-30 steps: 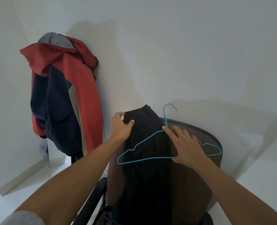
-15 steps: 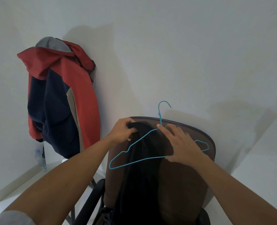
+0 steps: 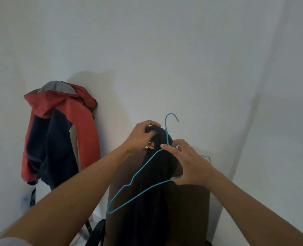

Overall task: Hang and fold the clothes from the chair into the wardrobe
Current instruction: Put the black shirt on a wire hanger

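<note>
Dark garment (image 3: 152,201) is draped over the brown chair back (image 3: 191,210). Its long axis runs straight down and its top end is bunched at the chair's upper edge. Blue wire hanger (image 3: 146,164) lies against the front of the garment with its hook pointing up. It is tilted: the left shoulder tip sits low toward the camera, and the right tip is mostly hidden behind the right hand.

Key relation: the bunched garment top sits just left of the hanger neck and touches it. It looks like it has to go through or over the wire frame next. The left hand is the nearer one and is already on it.

Left hand (image 3: 141,137) has its fingers curled tight round the garment top, so it is grasping. Right hand (image 3: 191,166) holds the hanger, with the index finger laid along the wire at the neck junction and the thumb at the lower bar. The other fingers are loosely spread; can't tell if they touch the cloth.

A red and navy jacket (image 3: 58,135) hangs on the wall, well left of the chair. Wardrobe is not in view. Judgement: the hanging step for this garment is in hand and it's not yet on the hanger.
</note>
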Tool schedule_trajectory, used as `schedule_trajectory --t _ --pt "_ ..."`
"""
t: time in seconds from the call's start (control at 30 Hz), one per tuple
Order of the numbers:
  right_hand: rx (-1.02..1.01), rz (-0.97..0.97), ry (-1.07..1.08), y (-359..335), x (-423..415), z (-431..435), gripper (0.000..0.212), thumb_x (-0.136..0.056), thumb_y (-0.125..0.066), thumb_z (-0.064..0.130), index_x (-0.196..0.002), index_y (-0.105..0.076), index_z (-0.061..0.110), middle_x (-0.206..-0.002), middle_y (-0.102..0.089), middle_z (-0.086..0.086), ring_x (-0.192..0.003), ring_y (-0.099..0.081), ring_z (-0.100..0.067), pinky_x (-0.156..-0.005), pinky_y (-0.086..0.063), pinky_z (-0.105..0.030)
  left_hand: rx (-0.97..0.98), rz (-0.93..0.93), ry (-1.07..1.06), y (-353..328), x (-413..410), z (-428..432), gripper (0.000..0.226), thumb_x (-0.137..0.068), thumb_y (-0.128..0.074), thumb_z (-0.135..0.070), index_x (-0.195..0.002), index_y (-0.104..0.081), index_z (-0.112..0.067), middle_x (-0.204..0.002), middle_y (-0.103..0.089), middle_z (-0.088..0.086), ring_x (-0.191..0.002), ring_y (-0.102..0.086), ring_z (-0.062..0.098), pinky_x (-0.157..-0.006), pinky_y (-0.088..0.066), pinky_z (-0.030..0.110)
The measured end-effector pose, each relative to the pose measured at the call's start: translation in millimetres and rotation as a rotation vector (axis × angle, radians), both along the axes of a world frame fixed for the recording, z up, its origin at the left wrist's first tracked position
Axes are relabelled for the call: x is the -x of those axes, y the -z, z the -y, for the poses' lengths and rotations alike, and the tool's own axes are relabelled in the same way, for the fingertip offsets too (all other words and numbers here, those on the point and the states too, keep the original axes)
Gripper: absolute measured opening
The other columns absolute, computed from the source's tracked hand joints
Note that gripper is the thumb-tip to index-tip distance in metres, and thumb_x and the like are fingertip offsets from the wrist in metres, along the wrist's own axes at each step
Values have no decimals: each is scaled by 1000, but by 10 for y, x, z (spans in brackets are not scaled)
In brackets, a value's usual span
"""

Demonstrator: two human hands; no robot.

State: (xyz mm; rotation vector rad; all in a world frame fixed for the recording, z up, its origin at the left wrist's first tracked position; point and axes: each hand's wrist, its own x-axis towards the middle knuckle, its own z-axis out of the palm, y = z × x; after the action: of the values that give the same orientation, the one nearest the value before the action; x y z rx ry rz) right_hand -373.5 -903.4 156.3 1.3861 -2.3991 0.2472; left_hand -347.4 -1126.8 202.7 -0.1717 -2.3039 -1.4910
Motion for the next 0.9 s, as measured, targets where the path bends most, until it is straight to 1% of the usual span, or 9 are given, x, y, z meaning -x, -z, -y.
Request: schedule_trajectory --t 0.07,0.13,0.23,0.33,0.43,0.6,0.7,0.77,0.9 --pt "-7 -57 16 -163 -125 -146 111 -65 -78 55 -151 -9 43 -134 -35 -3 -110 -41 -15 -97 -48 -34 -23 -3 -1 -174 -114 -155 16 -99 -52 -3 -108 -63 -11 -87 -69 16 -55 -63 23 -64 -62 48" --pt "-4 -112 17 -311 -264 -297 110 -64 -76 57 -151 -12 40 -126 -40 -4 -107 -42 -16 -93 -48 -36 -41 -17 -15 -327 -240 -335 10 -97 -56 -5 -104 -62 -8 -81 -68 15 -55 -63 25 -66 -62 53" --pt "22 -71 4 -491 -510 -540 112 -63 -78 59 -151 -11 42 -131 -35 -1 -102 -46 -14 -88 -53 -32 -64 -58 -34 -528 -465 -631 8 -95 -62 -9 -103 -60 -7 -82 -69 16 -57 -66 30 -68 -61 54" --pt "64 -7 17 -640 -730 -838 115 -60 -82 55 -147 -8 49 -153 -15 -1 -108 -55 -24 -92 -55 -36 -59 -91 -8 -702 -756 -962 8 -95 -63 -7 -102 -60 -6 -89 -71 17 -63 -70 34 -71 -62 51" --pt "71 36 18 -765 -945 -1139 116 -58 -85 51 -146 -9 50 -162 0 3 -122 -53 -32 -99 -53 -42 -9 -117 15 -825 -1062 -1240 11 -92 -63 -1 -102 -63 -6 -88 -71 11 -60 -69 30 -69 -62 47" --pt "49 -52 33 -906 -1298 -1568 117 -61 -83 48 -152 -10 38 -159 -11 16 -132 -41 -18 -101 -51 -36 38 -182 -48 -941 -1463 -1575 21 -82 -74 -1 -99 -67 -12 -101 -72 12 -59 -67 24 -52 -53 30" --pt "40 -122 83 -1016 -1424 -1857 118 -61 -79 50 -154 -6 39 -161 -7 19 -133 -40 -16 -99 -51 -35 49 -219 -152 -1007 -1633 -1693 34 -65 -92 -25 -93 -71 -22 -90 -73 2 -68 -67 15 -58 -54 24" --pt "19 -161 131 -1100 -1491 -2056 120 -62 -78 53 -155 -4 39 -162 -7 18 -136 -37 -14 -101 -48 -33 91 -205 -212 -1059 -1727 -1730 43 -54 -96 -41 -89 -73 -28 -83 -73 -3 -73 -67 11 -68 -56 25" --pt "22 -152 114 -1174 -1649 -2270 123 -60 -80 55 -154 -3 40 -163 -7 16 -140 -34 -14 -105 -42 -31 113 -254 -183 -1154 -1840 -1901 27 -65 -91 -35 -84 -72 -29 -78 -73 1 -74 -69 19 -72 -60 40"
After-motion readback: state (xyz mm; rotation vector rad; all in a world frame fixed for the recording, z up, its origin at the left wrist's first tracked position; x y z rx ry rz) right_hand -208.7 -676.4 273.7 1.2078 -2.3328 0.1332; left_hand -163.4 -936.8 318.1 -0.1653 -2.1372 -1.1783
